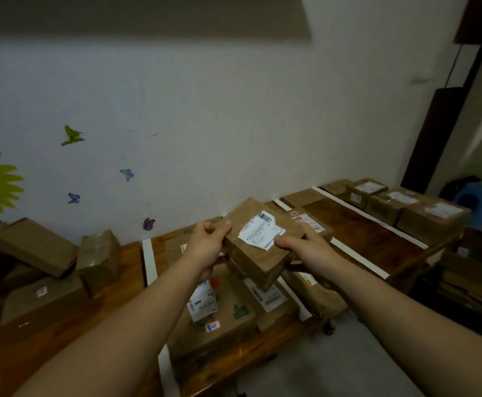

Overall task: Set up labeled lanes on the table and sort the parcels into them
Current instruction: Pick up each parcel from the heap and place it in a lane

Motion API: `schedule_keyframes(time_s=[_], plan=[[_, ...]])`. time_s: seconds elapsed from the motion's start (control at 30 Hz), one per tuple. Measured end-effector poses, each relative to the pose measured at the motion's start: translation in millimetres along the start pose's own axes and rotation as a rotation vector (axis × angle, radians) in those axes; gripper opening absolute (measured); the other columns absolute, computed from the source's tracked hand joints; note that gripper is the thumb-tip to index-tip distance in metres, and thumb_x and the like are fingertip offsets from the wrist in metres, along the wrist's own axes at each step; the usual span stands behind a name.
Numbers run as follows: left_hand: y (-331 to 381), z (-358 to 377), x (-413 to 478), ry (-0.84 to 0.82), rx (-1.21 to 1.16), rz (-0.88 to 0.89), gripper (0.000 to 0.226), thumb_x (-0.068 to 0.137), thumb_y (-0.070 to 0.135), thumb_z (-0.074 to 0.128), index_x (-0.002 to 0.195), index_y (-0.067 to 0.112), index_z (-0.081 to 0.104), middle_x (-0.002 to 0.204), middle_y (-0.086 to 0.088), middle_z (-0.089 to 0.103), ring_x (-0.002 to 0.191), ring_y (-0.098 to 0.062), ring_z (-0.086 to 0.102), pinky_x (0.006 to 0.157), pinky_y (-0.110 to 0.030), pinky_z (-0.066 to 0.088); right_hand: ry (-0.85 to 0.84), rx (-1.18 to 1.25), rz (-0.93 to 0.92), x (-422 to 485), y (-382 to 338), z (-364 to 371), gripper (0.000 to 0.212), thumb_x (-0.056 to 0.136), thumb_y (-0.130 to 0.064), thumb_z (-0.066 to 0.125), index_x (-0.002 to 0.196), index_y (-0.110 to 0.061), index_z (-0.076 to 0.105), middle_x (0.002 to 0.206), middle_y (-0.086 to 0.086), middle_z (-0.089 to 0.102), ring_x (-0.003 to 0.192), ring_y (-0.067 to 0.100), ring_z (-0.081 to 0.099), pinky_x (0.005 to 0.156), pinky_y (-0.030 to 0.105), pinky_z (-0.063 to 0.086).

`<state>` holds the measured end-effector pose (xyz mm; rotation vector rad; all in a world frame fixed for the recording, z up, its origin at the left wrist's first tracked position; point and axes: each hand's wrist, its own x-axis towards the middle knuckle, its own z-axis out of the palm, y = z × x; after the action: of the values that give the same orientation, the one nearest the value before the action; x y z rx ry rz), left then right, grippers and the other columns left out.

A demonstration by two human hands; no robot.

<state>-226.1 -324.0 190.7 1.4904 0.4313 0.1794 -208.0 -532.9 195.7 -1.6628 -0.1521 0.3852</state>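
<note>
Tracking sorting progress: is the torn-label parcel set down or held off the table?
Held off it. The left hand and right hand grip the parcel, tilted above other boxes.

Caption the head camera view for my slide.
Left hand and right hand hold a labeled parcel over the table, laned with white tape.

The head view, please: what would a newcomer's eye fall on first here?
The brown parcel with a torn white label, held mid-frame above the table by the left hand and right hand. Beneath, white strips divide the wooden table into lanes, with a heap of parcels at left.
</note>
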Motion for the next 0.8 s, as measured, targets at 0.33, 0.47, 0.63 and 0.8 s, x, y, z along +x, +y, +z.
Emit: schedule_keyframes(time_s=[0.33,0.47,0.63,0.8], plan=[[-55,7,78,-0.12,0.272,-0.066,0.019,0.092,0.046,0.048,0.098,0.028,0.051,0.106,-0.008,0.059,0.092,-0.025,0.062,0.076,-0.041,0.056,-0.076,-0.124,0.199,67,56,-10,0.047,0.084,-0.045,0.064,0.127,-0.032,0.051,0.111,-0.004,0.068,0.097,0.019,0.067,0.082,0.038,0.056],[-46,22,105,-0.182,0.139,0.003,0.032,0.094,0.041,0.048,0.125,0.033,0.054,0.128,0.0,0.056,0.113,-0.016,0.055,0.087,-0.038,0.051,0.016,0.023,0.223,103,46,-35,0.033,0.088,-0.039,0.062,0.117,-0.026,0.057,0.104,0.003,0.071,0.088,0.021,0.071,0.068,0.033,0.058],[-30,49,127,-0.127,0.218,0.093,0.043,0.09,0.045,0.053,0.132,0.038,0.048,0.137,0.009,0.048,0.115,-0.008,0.048,0.082,-0.032,0.047,0.035,-0.025,0.107,144,34,-64,0.022,0.087,-0.039,0.063,0.108,-0.035,0.055,0.094,-0.007,0.071,0.078,0.011,0.071,0.062,0.027,0.055],[-45,61,129,-0.067,0.432,0.082,0.047,0.092,0.041,0.051,0.138,0.034,0.042,0.142,0.008,0.044,0.126,-0.015,0.043,0.098,-0.039,0.043,-0.008,0.003,0.174,160,54,-81,0.043,0.086,-0.034,0.065,0.126,-0.027,0.051,0.102,-0.002,0.068,0.083,0.014,0.07,0.063,0.027,0.055]])
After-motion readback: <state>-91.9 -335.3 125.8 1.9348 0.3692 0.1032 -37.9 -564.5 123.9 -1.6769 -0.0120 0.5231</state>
